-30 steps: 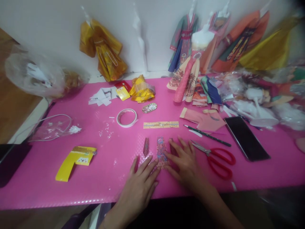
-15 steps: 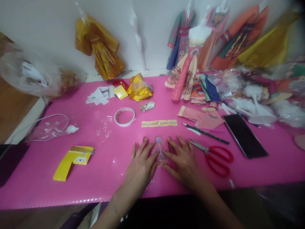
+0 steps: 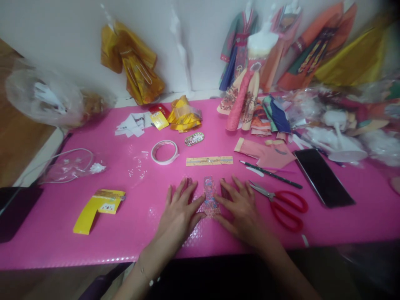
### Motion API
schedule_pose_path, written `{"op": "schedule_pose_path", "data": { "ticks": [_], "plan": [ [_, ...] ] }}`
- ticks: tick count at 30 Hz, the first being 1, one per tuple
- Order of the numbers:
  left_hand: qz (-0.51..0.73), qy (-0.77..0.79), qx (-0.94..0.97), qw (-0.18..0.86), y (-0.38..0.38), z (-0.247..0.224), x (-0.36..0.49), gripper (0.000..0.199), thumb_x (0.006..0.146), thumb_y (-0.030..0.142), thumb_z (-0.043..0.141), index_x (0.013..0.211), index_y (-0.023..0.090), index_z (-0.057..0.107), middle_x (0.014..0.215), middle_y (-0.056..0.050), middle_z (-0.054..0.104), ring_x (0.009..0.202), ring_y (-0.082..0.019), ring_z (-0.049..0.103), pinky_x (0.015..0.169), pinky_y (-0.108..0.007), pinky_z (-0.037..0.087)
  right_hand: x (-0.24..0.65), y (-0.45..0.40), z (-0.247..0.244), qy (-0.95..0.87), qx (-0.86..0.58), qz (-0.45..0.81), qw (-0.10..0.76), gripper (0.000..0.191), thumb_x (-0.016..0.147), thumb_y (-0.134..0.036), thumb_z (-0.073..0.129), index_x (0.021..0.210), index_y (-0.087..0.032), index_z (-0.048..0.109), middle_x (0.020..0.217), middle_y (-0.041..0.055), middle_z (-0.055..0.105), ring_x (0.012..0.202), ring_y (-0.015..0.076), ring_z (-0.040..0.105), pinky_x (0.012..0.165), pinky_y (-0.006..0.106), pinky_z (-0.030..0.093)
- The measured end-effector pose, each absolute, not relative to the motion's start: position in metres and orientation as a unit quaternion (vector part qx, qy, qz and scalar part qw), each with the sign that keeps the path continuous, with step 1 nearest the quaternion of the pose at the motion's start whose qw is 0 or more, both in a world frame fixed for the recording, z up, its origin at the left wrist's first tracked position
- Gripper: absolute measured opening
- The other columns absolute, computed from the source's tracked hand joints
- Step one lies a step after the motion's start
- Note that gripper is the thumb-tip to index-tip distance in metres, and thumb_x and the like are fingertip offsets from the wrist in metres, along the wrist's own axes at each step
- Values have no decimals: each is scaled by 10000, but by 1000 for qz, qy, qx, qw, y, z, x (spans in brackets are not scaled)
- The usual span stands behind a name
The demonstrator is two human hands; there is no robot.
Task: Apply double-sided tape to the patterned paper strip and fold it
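Note:
A narrow patterned strip of fabric (image 3: 211,197), pink and blue, lies flat on the pink tabletop between both hands. My left hand (image 3: 181,204) rests to its left, fingers spread, thumb and index tips at the strip's edge. My right hand (image 3: 239,204) lies on the other side with its fingers apart, touching the strip's right edge. Dark narrow pieces (image 3: 224,189) show partly under the fingers of each hand; the rest of them is hidden. Just beyond lies a tan printed strip (image 3: 209,161).
Red-handled scissors (image 3: 286,206), a dark pencil (image 3: 271,175) and a phone (image 3: 324,178) lie on the right. A tape roll (image 3: 164,152), scattered beads (image 3: 137,171) and a yellow folded card (image 3: 100,210) are on the left. Doll clothes (image 3: 133,62) and a dressed doll form (image 3: 248,83) stand behind.
My left hand has shifted slightly left, baring more of the patterned strip's left edge. My right hand stays nearly in place. The view has moved a little.

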State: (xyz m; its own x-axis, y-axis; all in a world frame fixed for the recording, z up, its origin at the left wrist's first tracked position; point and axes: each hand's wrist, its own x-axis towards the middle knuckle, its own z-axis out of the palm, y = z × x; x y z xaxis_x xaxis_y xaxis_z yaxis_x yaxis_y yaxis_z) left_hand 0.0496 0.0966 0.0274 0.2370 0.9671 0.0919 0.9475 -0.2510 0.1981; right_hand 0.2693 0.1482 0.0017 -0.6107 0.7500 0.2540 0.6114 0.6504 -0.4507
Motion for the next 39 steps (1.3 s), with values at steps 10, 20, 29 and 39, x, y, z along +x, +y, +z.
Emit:
{"op": "schedule_pose_path", "data": {
  "ticks": [10, 20, 29, 39],
  "plan": [
    [114, 607, 784, 60, 94, 28, 58, 356, 928, 293, 693, 1276, 223, 664, 1499, -156, 545, 1472, -418, 359, 1108, -761, 314, 269, 148, 4, -880, -383, 166, 225, 344, 918, -343, 666, 1252, -264, 698, 1513, 123, 540, 1477, 399, 341, 1155, 700, 229],
    [121, 602, 787, 57, 92, 26, 54, 359, 934, 301, 690, 1282, 221, 653, 1496, -165, 543, 1460, -425, 378, 1093, -770, 326, 271, 148, 3, -878, -375, 177, 239, 380, 897, -326, 671, 1267, -239, 679, 1503, 126, 547, 1477, 406, 327, 1141, 698, 248],
    [141, 604, 783, 45, 86, 27, 57, 257, 988, 217, 579, 1223, 227, 682, 1457, -140, 585, 1464, -403, 377, 1099, -782, 307, 272, 150, 5, -831, -383, 216, 339, 221, 912, -160, 600, 1073, -226, 735, 1289, 112, 689, 1386, 345, 458, 1154, 649, 267],
    [134, 605, 784, 31, 91, 18, 60, 290, 980, 231, 570, 1260, 221, 644, 1500, -153, 535, 1468, -431, 346, 1090, -800, 291, 268, 148, 3, -825, -390, 227, 341, 297, 895, -76, 553, 1076, -242, 721, 1349, 90, 652, 1400, 352, 415, 1146, 678, 245]
  ]
}}
